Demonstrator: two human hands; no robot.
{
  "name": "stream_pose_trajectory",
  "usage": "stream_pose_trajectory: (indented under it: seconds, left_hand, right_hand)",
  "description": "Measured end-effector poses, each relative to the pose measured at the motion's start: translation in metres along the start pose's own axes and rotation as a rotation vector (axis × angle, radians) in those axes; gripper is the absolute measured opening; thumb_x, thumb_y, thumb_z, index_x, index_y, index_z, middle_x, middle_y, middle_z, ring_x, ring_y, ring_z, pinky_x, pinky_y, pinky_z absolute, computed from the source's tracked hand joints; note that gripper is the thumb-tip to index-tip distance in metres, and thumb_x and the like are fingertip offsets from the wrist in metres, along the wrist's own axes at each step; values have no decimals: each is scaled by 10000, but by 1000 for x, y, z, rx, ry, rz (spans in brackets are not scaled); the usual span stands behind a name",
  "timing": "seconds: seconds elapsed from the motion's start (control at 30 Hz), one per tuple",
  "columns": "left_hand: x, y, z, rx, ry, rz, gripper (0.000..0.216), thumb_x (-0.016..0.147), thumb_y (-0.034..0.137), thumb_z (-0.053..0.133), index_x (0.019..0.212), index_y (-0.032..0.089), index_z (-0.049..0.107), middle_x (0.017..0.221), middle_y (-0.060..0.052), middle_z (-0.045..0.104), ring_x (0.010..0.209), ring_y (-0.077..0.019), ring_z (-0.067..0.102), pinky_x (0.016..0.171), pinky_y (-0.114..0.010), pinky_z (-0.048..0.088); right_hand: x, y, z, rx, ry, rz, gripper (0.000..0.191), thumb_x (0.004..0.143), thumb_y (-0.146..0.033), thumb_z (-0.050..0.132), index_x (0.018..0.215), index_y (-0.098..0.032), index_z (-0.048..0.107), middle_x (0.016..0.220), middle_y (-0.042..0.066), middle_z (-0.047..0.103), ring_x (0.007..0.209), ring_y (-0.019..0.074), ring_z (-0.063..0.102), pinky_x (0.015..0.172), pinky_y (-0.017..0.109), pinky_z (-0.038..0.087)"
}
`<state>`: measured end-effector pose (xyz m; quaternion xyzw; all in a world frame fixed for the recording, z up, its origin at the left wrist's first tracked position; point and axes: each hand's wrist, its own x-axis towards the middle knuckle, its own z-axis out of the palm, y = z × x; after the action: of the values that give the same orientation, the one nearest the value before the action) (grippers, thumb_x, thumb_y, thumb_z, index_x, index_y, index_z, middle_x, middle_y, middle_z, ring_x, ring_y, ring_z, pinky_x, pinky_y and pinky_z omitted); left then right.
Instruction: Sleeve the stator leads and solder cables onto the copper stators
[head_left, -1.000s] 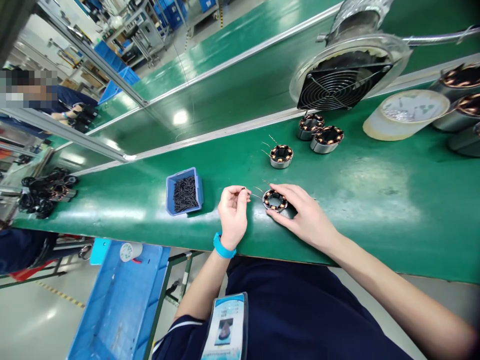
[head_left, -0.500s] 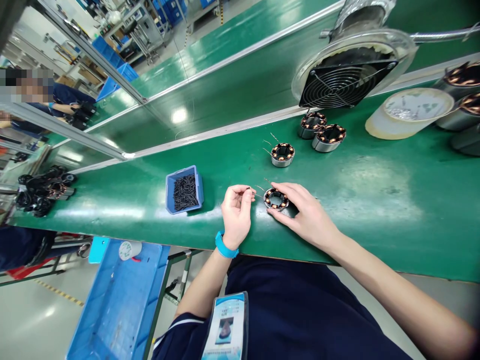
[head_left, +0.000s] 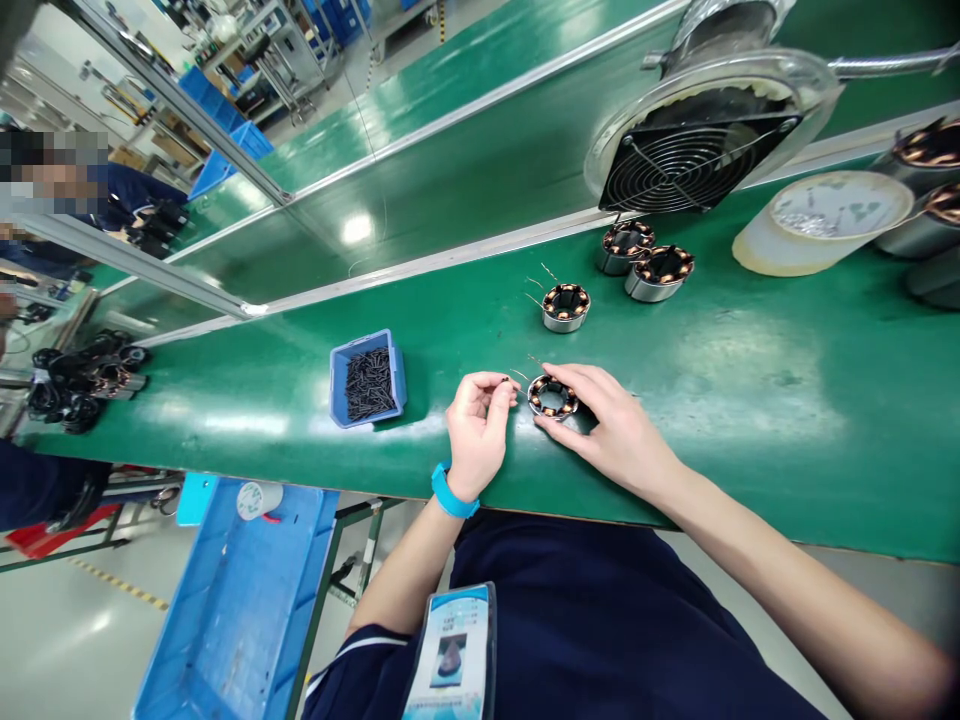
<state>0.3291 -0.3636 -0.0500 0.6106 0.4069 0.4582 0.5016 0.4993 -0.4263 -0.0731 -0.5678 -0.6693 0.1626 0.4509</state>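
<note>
A motor stator (head_left: 553,397) with copper windings lies on the green bench, its thin lead wires pointing left and up. My right hand (head_left: 611,425) grips the stator by its rim, thumb at the near side and fingers at the far side. Just left of it, my left hand (head_left: 480,425) is closed in a pinch, thumb against forefinger, at the end of one lead wire. A tiny dark piece, likely a short black sleeve, shows at those fingertips; most of it is hidden. Further left stands a blue bin (head_left: 400,385) of short black sleeves (head_left: 369,383).
Behind my hands stands another stator (head_left: 566,308) with leads, and two more (head_left: 660,273) beyond. A fan (head_left: 675,170) and a white tub (head_left: 817,240) are at the back right. A blue crate (head_left: 232,590) sits below the bench; a co-worker (head_left: 127,190) is far left.
My left hand has shifted slightly right, bringing its pinch closer to the stator along the wire. My right hand and the stator stay in place.
</note>
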Motion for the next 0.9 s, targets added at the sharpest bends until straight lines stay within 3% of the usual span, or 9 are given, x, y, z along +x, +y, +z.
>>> stream_pose_trajectory:
  seconds: [0.17, 0.37, 0.47, 0.57, 0.73, 0.9]
  left_hand:
    - [-4, -8, 0, 72, 0, 22, 201, 946, 364, 695, 1043, 192, 663, 930, -58, 740, 843, -158, 724, 789, -299, 594]
    - [-7, -8, -4, 224, -58, 159, 441, 966, 302, 667, 1395, 276, 568, 985, -35, 760, 921, -178, 738, 920, -357, 587]
    - [-7, -8, -11, 294, -65, 206, 485, 981, 287, 641, 1455, 295, 539, 1026, -38, 772, 960, -187, 740, 982, -389, 575]
    - [-3, -7, -20, 277, -77, 152, 391, 1000, 311, 612, 1388, 271, 611, 1047, -48, 779, 947, -177, 745, 947, -372, 592]
    - [11, 3, -16, 17, 7, -47, 238, 964, 390, 672, 1091, 193, 711, 977, -78, 793, 821, -171, 756, 804, -331, 625]
    - [19, 7, -2, -81, 19, -57, 211, 938, 388, 711, 1016, 193, 731, 1121, -98, 777, 992, -192, 751, 932, -365, 609]
  right_hand:
    - [1, 0, 0, -4, 1, -9, 520, 1001, -358, 640, 1483, -243, 483, 1319, 139, 624, 1208, 325, 603, 997, 526, 553]
    - [0, 0, 0, -3, -3, -7, 534, 1003, -367, 634, 1497, -248, 470, 1316, 143, 621, 1208, 330, 602, 995, 533, 555]
    - [0, 0, 0, -5, 1, -12, 528, 1002, -363, 643, 1486, -239, 474, 1316, 145, 621, 1213, 326, 599, 1003, 532, 550]
    - [0, 0, 0, 4, 4, -13, 527, 999, -350, 648, 1484, -236, 474, 1319, 143, 620, 1217, 323, 595, 1006, 532, 549]
    - [0, 0, 0, 0, -1, -5, 527, 1001, -360, 637, 1489, -242, 476, 1310, 142, 622, 1210, 327, 597, 1008, 541, 546]
    - [0, 0, -1, 2, 0, -13, 534, 1004, -355, 639, 1496, -244, 463, 1313, 146, 618, 1214, 330, 595, 1008, 547, 545]
